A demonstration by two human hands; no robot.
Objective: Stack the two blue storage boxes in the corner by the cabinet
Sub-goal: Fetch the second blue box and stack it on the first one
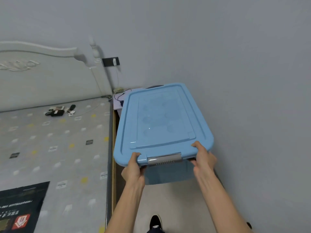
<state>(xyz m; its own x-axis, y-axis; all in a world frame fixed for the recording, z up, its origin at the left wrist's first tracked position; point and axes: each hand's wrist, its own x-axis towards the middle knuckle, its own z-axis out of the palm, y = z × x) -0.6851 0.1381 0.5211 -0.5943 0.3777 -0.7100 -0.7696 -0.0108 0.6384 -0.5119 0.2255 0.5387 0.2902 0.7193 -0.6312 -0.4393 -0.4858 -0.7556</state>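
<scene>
A blue storage box (161, 121) with a blue lid and a grey latch (165, 159) fills the middle of the view, in the gap between the bed and the right wall. My left hand (134, 169) grips its near rim left of the latch. My right hand (204, 158) grips the near rim right of the latch, thumb on the lid. The box's translucent blue body shows under the lid. Whether it rests on something or hangs in the air is hidden. No second blue box can be made out. A small pale cabinet (117, 101) stands in the corner behind it.
The bed's patterned mattress (55, 145) lies to the left, with a white headboard (47, 73). Small dark items (57, 111) lie on the mattress. A wall socket (111, 61) with cables sits above the cabinet. The grey wall (252, 98) runs close on the right. My shoe (155, 222) is on the pale floor.
</scene>
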